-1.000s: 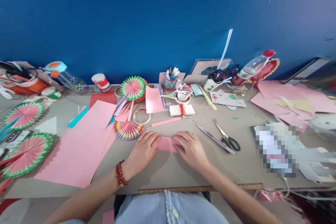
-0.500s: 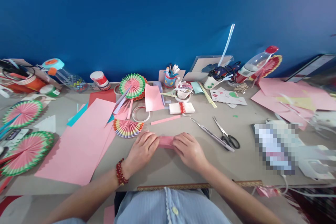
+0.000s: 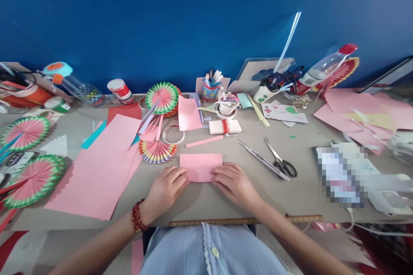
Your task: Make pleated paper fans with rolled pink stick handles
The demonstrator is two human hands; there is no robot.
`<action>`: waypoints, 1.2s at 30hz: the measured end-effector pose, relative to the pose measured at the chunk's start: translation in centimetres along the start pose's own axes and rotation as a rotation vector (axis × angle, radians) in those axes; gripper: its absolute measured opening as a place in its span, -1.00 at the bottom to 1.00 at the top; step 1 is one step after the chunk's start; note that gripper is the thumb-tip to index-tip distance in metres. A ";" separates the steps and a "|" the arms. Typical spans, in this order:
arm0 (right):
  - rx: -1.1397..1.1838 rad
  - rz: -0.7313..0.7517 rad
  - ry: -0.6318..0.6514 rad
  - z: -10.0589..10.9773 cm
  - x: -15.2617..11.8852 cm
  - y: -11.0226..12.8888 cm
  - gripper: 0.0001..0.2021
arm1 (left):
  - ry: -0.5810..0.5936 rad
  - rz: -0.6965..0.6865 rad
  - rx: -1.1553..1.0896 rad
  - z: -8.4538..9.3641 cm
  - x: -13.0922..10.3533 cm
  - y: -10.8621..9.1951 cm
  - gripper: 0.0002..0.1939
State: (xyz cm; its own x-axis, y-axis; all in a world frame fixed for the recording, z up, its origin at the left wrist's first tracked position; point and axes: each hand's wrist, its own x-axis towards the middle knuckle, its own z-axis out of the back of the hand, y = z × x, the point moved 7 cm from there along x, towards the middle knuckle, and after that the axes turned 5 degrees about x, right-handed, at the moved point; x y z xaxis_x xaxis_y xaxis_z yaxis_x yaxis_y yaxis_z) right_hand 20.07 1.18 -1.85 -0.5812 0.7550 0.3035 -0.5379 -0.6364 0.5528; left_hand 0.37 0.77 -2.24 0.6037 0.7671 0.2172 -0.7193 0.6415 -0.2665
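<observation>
1. Hands apart: left hand (image 3: 166, 191) touches the lower left corner of the pink paper (image 3: 200, 167), right hand (image 3: 235, 184) touches its lower right side; cannot tell if either pinches it.
2. Pink paper lies on the table (image 3: 200, 208) between them, crease running across it.
3. Red beaded bracelet (image 3: 138, 215) on left wrist.
4. Narrow pink strip (image 3: 204, 141) just beyond the paper (slightly slanted).
5. Striped half-fan (image 3: 157, 151) beyond left hand, tape roll (image 3: 165, 136) near it.
6. White bundle (image 3: 224, 127) with red tie, past the strip.
7. Slim grey-white tool (image 3: 263, 160) and black-handled scissors (image 3: 280, 159) right of the paper, near each other.
8. Large pink sheet (image 3: 93, 169) left of left hand; green-edged fan (image 3: 35, 180) farther left.
9. Phone (image 3: 338, 176) far right (screen pixelated).
10. Blue-and-red pen cup (image 3: 210, 93) and red-capped bottle (image 3: 324, 68) at back, by the blue wall (image 3: 161, 21).
</observation>
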 end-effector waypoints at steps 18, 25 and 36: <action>-0.131 -0.214 -0.012 -0.5 1.5 -1.1 -0.89 | 0.095 -0.229 0.170 -1.4 -0.7 -4.5 -0.47; -0.144 -0.225 -0.011 -0.7 1.4 -1.4 -0.88 | 0.169 -0.211 0.171 -2.7 -1.1 -3.9 -0.21; -0.153 -0.169 -0.039 -0.7 2.3 -2.2 -0.85 | 0.196 -0.151 0.173 -2.6 0.3 -3.6 -0.11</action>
State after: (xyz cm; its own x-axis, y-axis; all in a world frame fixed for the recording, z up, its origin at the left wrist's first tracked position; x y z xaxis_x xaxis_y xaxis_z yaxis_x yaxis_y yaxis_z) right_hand 19.47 4.22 -2.96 -0.4526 0.8565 0.2481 -0.7136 -0.5147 0.4753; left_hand 4.02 -1.28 -3.67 0.7508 0.6584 0.0521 -0.6543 0.7523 -0.0775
